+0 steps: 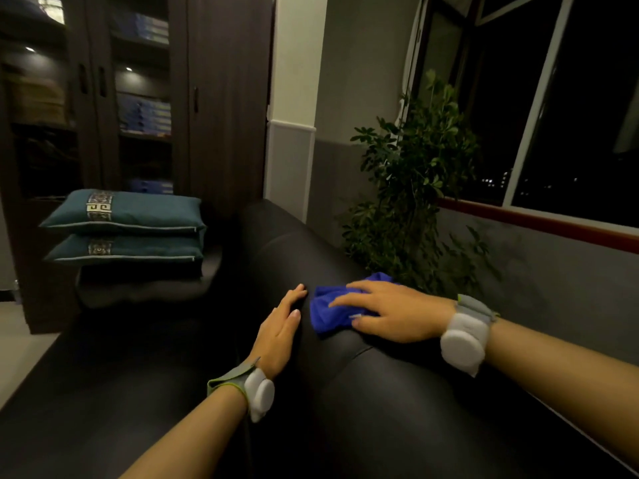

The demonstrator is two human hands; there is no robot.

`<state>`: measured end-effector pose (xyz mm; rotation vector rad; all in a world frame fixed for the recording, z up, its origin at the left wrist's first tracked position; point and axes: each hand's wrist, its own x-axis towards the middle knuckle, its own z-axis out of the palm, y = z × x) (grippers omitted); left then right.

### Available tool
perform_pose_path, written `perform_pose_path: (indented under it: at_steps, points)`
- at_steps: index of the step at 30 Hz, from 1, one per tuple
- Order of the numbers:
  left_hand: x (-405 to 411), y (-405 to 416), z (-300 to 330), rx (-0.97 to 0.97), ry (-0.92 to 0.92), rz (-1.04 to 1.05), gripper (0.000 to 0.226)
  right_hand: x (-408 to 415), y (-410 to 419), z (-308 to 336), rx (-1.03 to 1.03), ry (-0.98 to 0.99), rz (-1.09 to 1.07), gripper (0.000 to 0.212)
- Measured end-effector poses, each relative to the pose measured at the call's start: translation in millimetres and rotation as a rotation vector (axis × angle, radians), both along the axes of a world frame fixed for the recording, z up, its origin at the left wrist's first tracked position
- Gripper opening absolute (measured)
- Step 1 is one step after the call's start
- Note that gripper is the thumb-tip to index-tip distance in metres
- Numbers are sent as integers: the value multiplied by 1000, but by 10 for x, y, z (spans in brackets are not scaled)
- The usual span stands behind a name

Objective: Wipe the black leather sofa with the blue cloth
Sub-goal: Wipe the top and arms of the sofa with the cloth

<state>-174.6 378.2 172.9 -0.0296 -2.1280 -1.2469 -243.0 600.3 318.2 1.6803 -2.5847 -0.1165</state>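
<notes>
Head view: I see right hand (390,311) spread flat, fingers pressing bunched blue cloth (332,311) onto top of black leather sofa (380,402) backrest. Cloth's long axis runs near-left to far-right. Left hand (281,326) flat, fingers together, resting on backrest just left of cloth. Two teal cushions (128,210) stacked far left; potted plant (415,174) behind sofa.

Blue cloth (333,307) partly hidden under right hand (387,311); cabinet (145,98) shelf contents blurred, perhaps boxes
</notes>
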Motion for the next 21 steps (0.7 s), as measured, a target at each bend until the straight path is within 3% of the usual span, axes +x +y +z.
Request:
perform_pose_path:
  at_steps: [3,8,12,15,19,21]
  points:
    - [-15,-10,-21,-11,-4,4,39,69,178,10,-77,-91,92,42]
    - [23,17,18,-3,-40,-9,39,-232,56,135,-250,-209,-150,22]
    - [16,3,11,-17,-45,5,39,-305,-16,126,-289,-370,-149,39]
    - [6,-22,3,-35,-51,-2,38,-215,236,127,-311,-486,-9,46]
    - [11,-11,-13,-23,-35,1,39,-166,515,69,-296,-525,5,20]
    - [22,7,-6,-14,-46,-4,39,-217,472,84,-295,-455,-31,25]
